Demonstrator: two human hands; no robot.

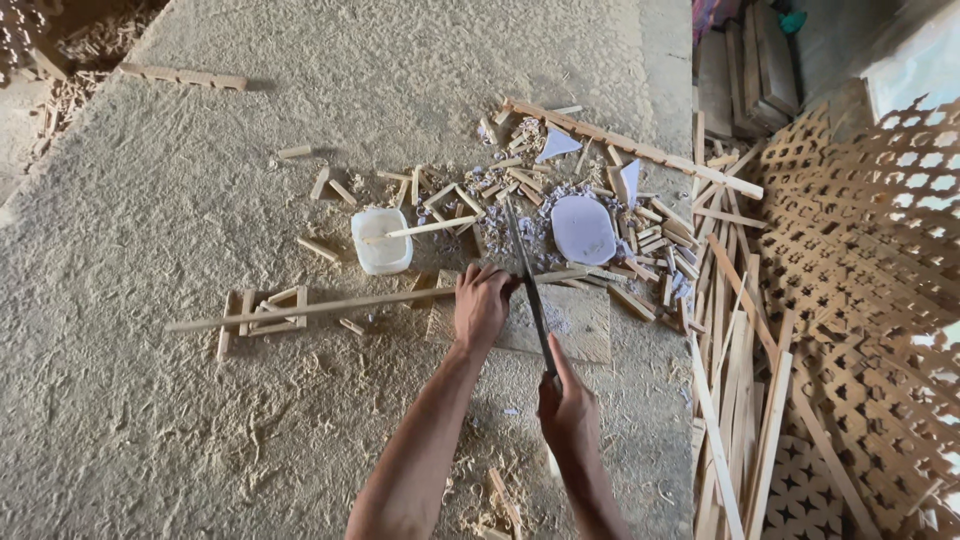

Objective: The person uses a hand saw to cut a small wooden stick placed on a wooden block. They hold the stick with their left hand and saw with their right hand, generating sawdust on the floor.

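**Thin Strip Pinned Under a Saw on a Sawdust-Covered Bench**

A long, thin wooden strip [330, 305] is held flat across a sawdust-covered work surface [200, 420], its right end resting on a small flat board [580, 320]. The strip is pressed down by the left hand [481, 305], whose fingers are closed over it just beside the blade. A narrow handsaw [528, 285] is gripped at its handle by the right hand [566, 410], fingers wrapped tightly around it with the index finger laid along the tool; the blade is set across the strip, pointing away from the person.

Farther along the strip to the left, a small frame of short wooden pieces [262, 310] is seen lying under it. Just beyond the hands, a white plastic tub [381, 241] is set with a stick resting across its rim, and a white oval lid [584, 229] is placed near it to the right. Short offcuts and shavings [520, 180] are scattered between and behind them. Long slats [735, 400] are stacked at the right edge of the surface, and carved wooden lattice panels [860, 300] are seen beside them.
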